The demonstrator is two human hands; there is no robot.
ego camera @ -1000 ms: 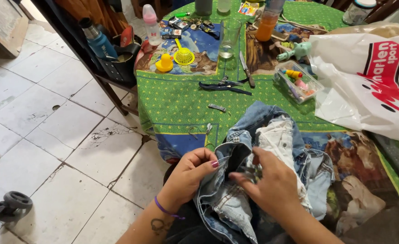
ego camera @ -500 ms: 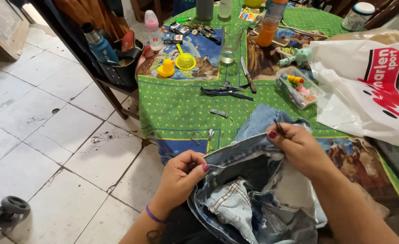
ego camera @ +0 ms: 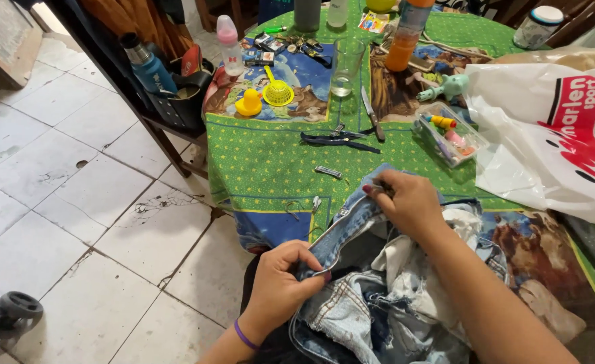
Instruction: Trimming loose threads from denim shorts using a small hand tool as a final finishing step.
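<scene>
A pair of light blue jeans, turned partly inside out with white pocket lining showing, lies across my lap and the table's near edge. My left hand, with a purple band at the wrist, pinches the waistband near my lap. My right hand is raised over the table edge with the fingers pinched together on a small thin thing that I cannot make out, just above the denim. The waistband stretches between the two hands.
The green patterned tablecloth carries dark scissors, a small metal clip, a knife, a glass, a clear box of thread spools, a yellow duck and strainer. A white plastic bag lies right. Tiled floor lies left.
My right hand has lifted from the jeans in my lap up to the table edge, drawing the waistband out. My left hand has shifted a little right and stays on the denim.
</scene>
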